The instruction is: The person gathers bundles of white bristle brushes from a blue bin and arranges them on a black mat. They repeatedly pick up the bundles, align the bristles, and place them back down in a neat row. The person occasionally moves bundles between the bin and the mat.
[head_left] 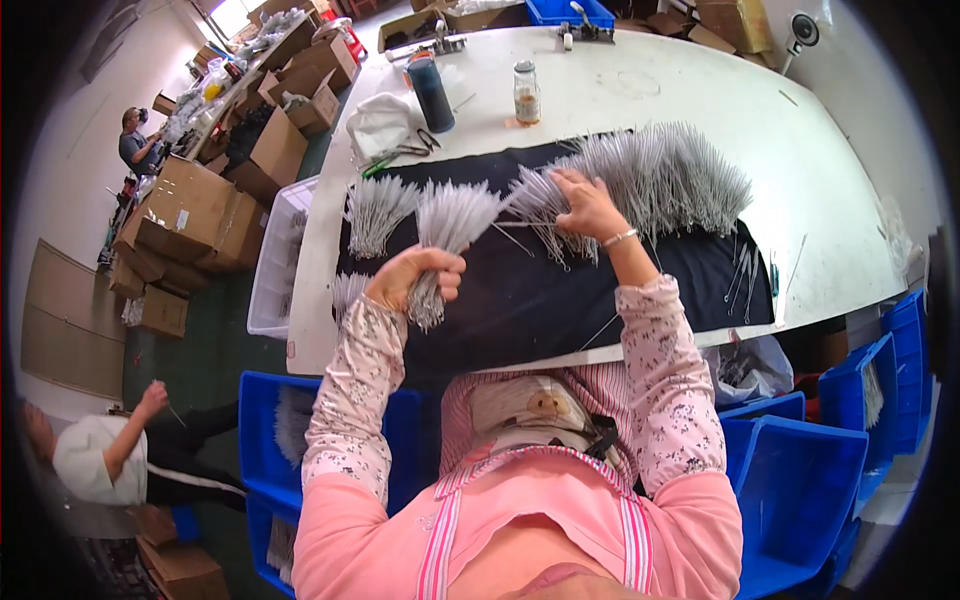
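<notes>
Head view: a black cloth (520,310) lies along the near edge of the white tabletop (680,85). Above its left half, the left hand (425,275) wraps its fingers around a bundle of thin wire brushes (452,215). The right hand (590,210) bends its fingers at the left end of a brush row (665,180); I cannot tell whether they pinch any. Cardboard boxes (188,212) pile beyond the left edge.
</notes>
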Demonstrator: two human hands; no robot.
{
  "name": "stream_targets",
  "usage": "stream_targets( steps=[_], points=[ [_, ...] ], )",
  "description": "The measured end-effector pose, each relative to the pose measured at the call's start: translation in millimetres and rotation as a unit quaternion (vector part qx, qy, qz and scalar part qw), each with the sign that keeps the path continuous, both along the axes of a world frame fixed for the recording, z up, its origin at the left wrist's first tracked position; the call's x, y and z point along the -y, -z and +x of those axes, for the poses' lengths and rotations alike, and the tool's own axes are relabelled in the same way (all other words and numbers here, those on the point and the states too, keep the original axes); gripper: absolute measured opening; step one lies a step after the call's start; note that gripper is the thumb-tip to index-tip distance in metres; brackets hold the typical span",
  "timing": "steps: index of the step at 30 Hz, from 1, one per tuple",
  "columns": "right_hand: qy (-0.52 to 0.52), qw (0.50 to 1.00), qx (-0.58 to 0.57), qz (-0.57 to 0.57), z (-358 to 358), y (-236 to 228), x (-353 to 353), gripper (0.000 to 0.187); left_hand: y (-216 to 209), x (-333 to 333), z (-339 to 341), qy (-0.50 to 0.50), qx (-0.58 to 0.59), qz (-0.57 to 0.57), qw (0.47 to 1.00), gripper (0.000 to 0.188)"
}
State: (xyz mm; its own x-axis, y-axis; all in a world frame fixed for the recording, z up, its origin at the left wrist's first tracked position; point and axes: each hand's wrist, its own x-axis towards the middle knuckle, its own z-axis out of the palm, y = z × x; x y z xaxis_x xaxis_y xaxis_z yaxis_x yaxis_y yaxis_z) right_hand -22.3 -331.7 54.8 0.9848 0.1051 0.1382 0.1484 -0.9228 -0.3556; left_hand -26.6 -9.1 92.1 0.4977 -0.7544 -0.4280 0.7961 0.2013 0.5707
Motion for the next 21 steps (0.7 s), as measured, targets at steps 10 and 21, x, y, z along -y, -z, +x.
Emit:
stream_targets(
  steps=[10,21],
  points=[
    [-0.059,0.764,-0.245,0.595,-45.4,-11.5,-72.6,0.031,13.7,10.7,-36.6,0.013,-0.025,-0.092,0.995,0.020],
    [0.128,0.668,-0.146,0.718,-45.1,28.3,-63.5,0.031,25.5,3.5,-70.2,-0.096,0.066,-0.110,0.987,0.018]
  ],
)
